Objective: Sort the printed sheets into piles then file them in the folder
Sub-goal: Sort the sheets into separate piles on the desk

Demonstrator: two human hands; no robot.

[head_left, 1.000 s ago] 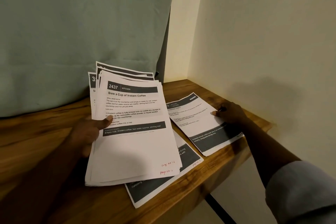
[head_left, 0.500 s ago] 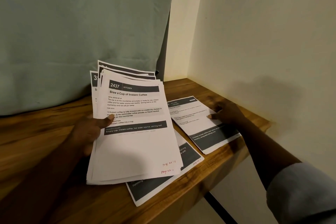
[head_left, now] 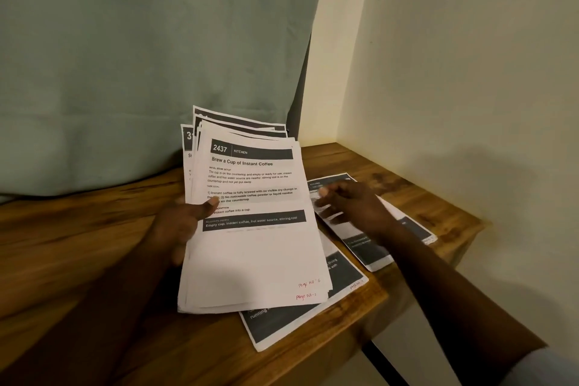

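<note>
From the head view we see our left hand (head_left: 180,226) gripping the stack of printed sheets (head_left: 250,222) tilted above the wooden tabletop (head_left: 78,244), thumb across the top page, while our right hand (head_left: 351,207), fingers spread, hovers over a single sheet (head_left: 404,229) lying flat near the wall.

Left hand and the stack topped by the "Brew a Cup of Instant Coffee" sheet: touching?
Touching. The head view shows the left hand gripping the stack, thumb pressed on the top sheet's printed face.
</note>
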